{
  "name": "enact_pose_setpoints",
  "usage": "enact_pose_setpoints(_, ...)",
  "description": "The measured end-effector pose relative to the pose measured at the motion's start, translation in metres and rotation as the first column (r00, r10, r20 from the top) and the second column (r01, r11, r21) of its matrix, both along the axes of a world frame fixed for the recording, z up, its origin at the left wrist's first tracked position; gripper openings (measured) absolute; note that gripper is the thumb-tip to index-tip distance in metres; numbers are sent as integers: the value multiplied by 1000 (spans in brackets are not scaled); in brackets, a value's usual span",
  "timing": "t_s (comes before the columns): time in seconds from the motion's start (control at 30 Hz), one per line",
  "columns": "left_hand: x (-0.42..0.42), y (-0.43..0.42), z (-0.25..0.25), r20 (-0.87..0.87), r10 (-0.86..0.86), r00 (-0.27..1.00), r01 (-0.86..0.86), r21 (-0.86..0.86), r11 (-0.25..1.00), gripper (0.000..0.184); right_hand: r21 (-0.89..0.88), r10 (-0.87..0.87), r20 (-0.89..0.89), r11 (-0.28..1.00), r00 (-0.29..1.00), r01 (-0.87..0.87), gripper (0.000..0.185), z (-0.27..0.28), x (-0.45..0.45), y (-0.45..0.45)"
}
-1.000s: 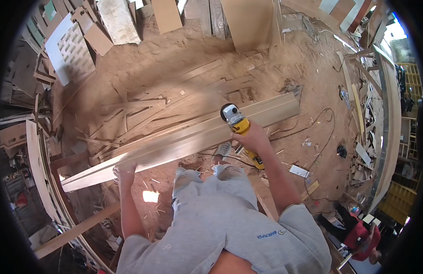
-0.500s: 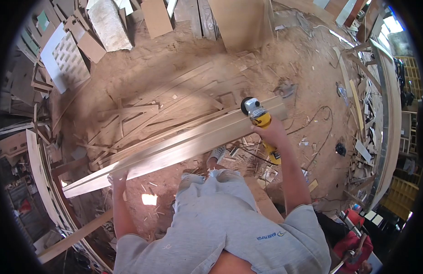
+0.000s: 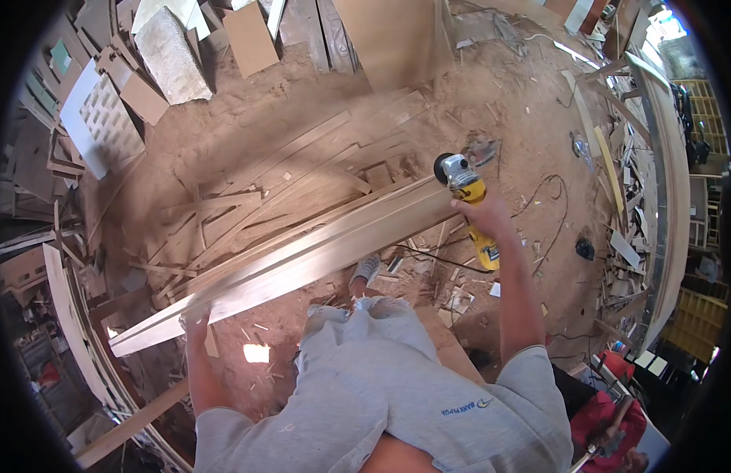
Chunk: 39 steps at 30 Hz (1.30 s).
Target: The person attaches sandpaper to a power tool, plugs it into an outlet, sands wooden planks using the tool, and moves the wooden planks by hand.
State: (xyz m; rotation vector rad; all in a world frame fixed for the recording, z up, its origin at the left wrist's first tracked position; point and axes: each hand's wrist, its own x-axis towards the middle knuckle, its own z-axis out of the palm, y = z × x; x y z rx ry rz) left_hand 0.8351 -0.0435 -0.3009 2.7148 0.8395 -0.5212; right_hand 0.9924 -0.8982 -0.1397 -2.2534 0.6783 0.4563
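A long pale wooden board [image 3: 318, 260] with a stepped edge slants across the view, from lower left up to the right. My left hand [image 3: 197, 317] grips its lower edge near the left end; some fingers are hidden by the wood. In my right hand [image 3: 490, 217] is a yellow angle grinder [image 3: 471, 191], held around its body. The grinder's dark disc [image 3: 442, 168] is at the board's right end; whether it touches the wood I cannot tell.
Wood strips [image 3: 231, 206] and offcuts litter the dusty ground beyond the board. A dark cord [image 3: 438, 258] runs near my sandalled foot [image 3: 366, 270]. Panels [image 3: 249, 39] lean at the back, and scrap wood [image 3: 630, 252] is piled at right. A person in red [image 3: 610, 426] is at lower right.
My right hand has moved the grinder to the right, towards the board's right end. My left hand keeps its grip near the left end. The view has shifted slightly.
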Motion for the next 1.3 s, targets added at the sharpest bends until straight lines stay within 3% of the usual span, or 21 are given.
enact_pose_setpoints(0.17, 4, -5, 11, -31, -10, 999, 9, -44, 999, 94, 56, -85, 1, 995, 996, 85, 47, 11, 5, -18)
enact_pose_setpoints(0.3, 1, -6, 9, 20, 6, 1000, -4, -104, 995, 86, 56, -167, 108, 985, 980, 162, 45, 15, -2, -32)
enact_pose_setpoints(0.4, 4, 13, 0, -83, -168, 982, 150, -182, 972, 84, 168, -342, 210, 936, 916, 311, 43, -2, -10, -50)
enact_pose_setpoints(0.5, -8, -37, 5, 50, 3, 999, -11, 150, 989, 86, 388, -581, 296, 798, 758, 461, 39, -3, -16, -41)
enact_pose_setpoints(0.53, -11, -38, -15, 104, -57, 993, 28, 265, 964, 88, 450, -636, 307, 752, 708, 481, 38, -2, -16, -35)
enact_pose_setpoints(0.57, -1, -82, 18, 275, -169, 947, 133, 144, 981, 85, 509, -688, 312, 703, 655, 496, 36, 0, -16, -27)
enact_pose_setpoints(0.6, 2, -112, 12, 417, -175, 892, 163, 66, 985, 85, 567, -729, 298, 654, 616, 501, 36, 5, -17, -11)
enact_pose_setpoints(0.63, 21, -180, 60, 373, -70, 925, 116, -100, 988, 82, 621, -764, 281, 606, 581, 497, 37, 12, -15, 10)
enact_pose_setpoints(0.67, 40, -233, 110, 295, -49, 954, 169, -397, 902, 80, 673, -793, 259, 558, 551, 486, 37, 17, -13, 31)
enact_pose_setpoints(0.73, 40, -300, 150, 332, -161, 930, 338, -593, 731, 87, 773, -768, 197, 504, 609, 385, 41, 8, -17, 70)
enact_pose_setpoints(0.8, 34, -341, 162, 584, -335, 739, 664, -551, 505, 96, 834, -731, 95, 429, 676, 347, 43, 12, -19, 125)
enact_pose_setpoints(0.87, 26, -363, 189, 622, -386, 681, 731, -546, 409, 96, 875, -668, 19, 371, 744, 311, 44, 28, -23, 191)
enact_pose_setpoints(0.97, 2, -343, 205, 543, -315, 778, 628, -682, 376, 93, 916, -553, -10, 329, 833, 230, 45, 35, -36, 291)
enact_pose_setpoints(1.0, -10, -328, 206, 548, -298, 781, 623, -662, 416, 80, 920, -501, 5, 342, 865, 193, 44, 42, -44, 325)
enact_pose_setpoints(1.07, -41, -282, 194, 618, -173, 767, 625, -658, 421, 70, 908, -422, -14, 374, 906, 188, 43, 50, -59, 387)
enact_pose_setpoints(1.13, -73, -229, 196, 692, -65, 719, 629, -608, 485, 54, 932, -337, -28, 332, 941, 147, 45, 46, -79, 443)
enact_pose_setpoints(1.3, -166, -106, 192, 717, 106, 689, 526, -596, 607, 54, 927, -191, -39, 360, 981, 107, 49, 49, -148, 599)
